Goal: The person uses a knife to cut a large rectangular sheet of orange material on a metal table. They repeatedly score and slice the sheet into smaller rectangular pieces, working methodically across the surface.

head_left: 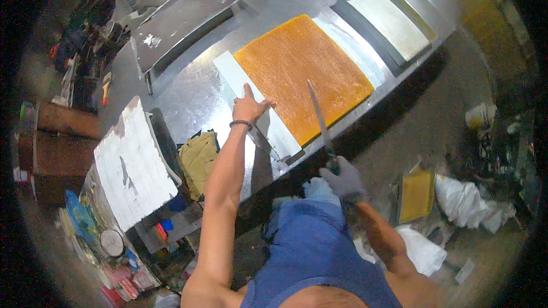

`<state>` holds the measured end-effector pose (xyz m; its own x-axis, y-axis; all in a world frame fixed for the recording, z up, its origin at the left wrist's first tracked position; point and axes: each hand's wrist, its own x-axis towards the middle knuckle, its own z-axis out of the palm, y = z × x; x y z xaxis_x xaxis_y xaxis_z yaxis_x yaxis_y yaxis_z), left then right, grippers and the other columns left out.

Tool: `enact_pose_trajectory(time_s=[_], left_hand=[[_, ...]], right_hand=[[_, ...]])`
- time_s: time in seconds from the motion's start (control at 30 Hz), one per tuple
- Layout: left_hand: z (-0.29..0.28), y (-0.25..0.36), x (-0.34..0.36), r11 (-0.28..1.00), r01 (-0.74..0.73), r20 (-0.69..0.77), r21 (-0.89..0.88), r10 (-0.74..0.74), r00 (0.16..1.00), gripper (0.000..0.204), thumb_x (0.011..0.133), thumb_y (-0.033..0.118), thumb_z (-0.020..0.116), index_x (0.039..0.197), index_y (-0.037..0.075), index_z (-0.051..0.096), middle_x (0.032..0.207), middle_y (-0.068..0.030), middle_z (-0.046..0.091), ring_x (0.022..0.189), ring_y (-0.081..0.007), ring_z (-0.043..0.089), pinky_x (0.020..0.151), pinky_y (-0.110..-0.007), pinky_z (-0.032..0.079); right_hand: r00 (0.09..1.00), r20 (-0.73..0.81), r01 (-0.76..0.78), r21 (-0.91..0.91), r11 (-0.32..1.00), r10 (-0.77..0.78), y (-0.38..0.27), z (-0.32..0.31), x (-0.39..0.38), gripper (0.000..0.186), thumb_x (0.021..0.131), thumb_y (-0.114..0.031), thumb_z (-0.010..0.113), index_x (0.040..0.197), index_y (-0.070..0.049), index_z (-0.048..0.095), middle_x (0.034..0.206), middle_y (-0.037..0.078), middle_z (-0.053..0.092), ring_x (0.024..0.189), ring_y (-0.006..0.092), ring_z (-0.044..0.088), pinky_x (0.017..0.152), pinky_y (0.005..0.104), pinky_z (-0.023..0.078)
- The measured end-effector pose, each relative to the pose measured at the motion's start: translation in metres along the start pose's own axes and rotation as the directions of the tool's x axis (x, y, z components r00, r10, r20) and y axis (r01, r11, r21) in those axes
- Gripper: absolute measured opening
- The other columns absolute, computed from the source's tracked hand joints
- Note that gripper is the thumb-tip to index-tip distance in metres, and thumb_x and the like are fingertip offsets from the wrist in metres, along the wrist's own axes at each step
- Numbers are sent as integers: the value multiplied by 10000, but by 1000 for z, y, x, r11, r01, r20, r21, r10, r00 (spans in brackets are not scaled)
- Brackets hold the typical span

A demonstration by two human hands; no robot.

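A square orange slab (302, 74) with a grainy, shiny surface lies flat on the metal table. Along its left edge runs a pale, flat straight strip (231, 71). My left hand (251, 105), bare with a dark band at the wrist, presses on the strip with thumb and fingers spread. In its grey glove, my right hand (342, 178) grips a long, narrow-bladed knife (317, 108) by its handle. The blade points away from me, above the slab's near right part; whether it touches the slab, I cannot tell.
A shallow metal frame (394, 60) stands right of the slab, and a dark tray (188, 17) at the far left. A worn white board (134, 165) and a folded tan cloth (198, 159) are near left. The metal table's (194, 88) near edge passes in front of me.
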<state>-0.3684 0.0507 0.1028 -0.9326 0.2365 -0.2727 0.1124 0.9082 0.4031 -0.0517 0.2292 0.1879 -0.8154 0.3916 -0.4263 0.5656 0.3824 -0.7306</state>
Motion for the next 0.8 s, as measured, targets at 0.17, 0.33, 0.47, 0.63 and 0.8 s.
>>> enact_pose_trajectory(time_s=[0.17,0.33,0.47,0.63,0.8], left_hand=[[-2,26,-16,983,175,-5,-50,-176,984,1161,786,522,753,1617,120,49,1297,-425,403,1086,-529,615,954,-496,526],[-6,26,-19,976,185,1,-116,-186,982,1165,799,497,746,1612,106,8,1283,-480,389,1076,-564,605,947,-500,530],[-10,24,-27,967,202,-21,-154,-208,978,1153,808,494,732,1608,90,8,1283,-489,391,1062,-567,609,937,-502,536],[-4,52,-29,979,162,-92,-127,-174,980,1124,814,487,723,1609,87,37,1329,-441,403,1052,-522,632,877,-506,565],[12,88,-12,989,122,-111,-85,-131,985,1105,824,576,677,1599,48,92,1263,-470,437,999,-550,642,830,-527,571]], right_hand=[[997,13,76,226,971,-81,37,87,82,371,868,-283,762,1047,3,606,846,79,665,661,148,621,570,315,522],[999,32,28,198,980,-35,35,103,95,321,857,-226,781,985,4,598,775,51,652,599,119,601,543,288,509],[983,64,165,95,982,-171,24,87,96,325,849,-224,786,975,3,590,786,66,662,610,117,611,540,292,504],[996,84,-22,259,966,0,32,68,107,289,868,-197,768,977,3,589,811,64,667,633,144,625,557,312,509],[991,-25,131,281,951,-130,57,50,130,212,880,-118,741,959,6,588,845,82,674,608,171,634,524,309,505]])
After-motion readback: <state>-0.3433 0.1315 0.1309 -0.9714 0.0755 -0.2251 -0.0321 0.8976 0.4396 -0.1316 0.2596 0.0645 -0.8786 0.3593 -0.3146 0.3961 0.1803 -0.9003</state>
